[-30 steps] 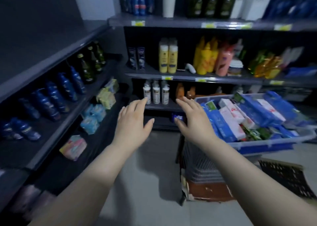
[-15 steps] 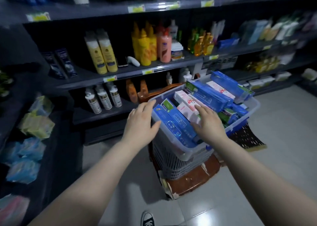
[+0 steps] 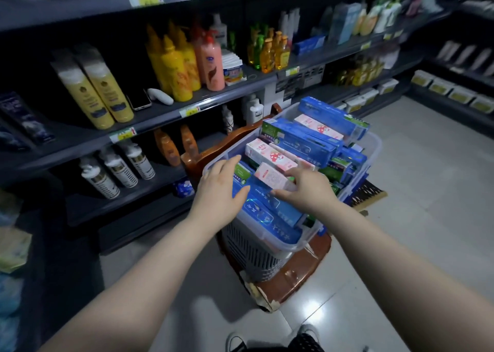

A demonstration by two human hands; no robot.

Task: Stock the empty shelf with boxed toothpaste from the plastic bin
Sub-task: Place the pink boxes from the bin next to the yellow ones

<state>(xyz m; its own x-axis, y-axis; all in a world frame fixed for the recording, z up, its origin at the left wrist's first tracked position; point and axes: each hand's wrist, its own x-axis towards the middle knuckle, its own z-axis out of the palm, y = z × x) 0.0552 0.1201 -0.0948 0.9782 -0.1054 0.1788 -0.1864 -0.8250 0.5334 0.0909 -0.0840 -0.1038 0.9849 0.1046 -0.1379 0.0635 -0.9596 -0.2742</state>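
Note:
A clear plastic bin [image 3: 375, 151] holds several blue, pink and green toothpaste boxes. My left hand [image 3: 217, 191] lies with straight fingers on a blue box [image 3: 263, 210] at the bin's near left corner. My right hand [image 3: 307, 190] reaches in from the near side and pinches the end of a small pink box [image 3: 268, 176] between fingers and thumb. A longer pink box [image 3: 270, 155] lies just behind it. No empty shelf shows in this view.
The bin sits on a grey slatted basket [image 3: 251, 250] atop a brown wooden chair [image 3: 294, 279]. Dark shelves [image 3: 149, 122] with yellow, pink and white bottles run behind and to the left. Tiled floor [image 3: 417, 191] lies to the right. My shoe [image 3: 235, 342] shows below.
The view swung right, from the left-hand shelves to the bin. Both hands dropped onto the boxes in the bin. My right hand has taken hold of the small pink box.

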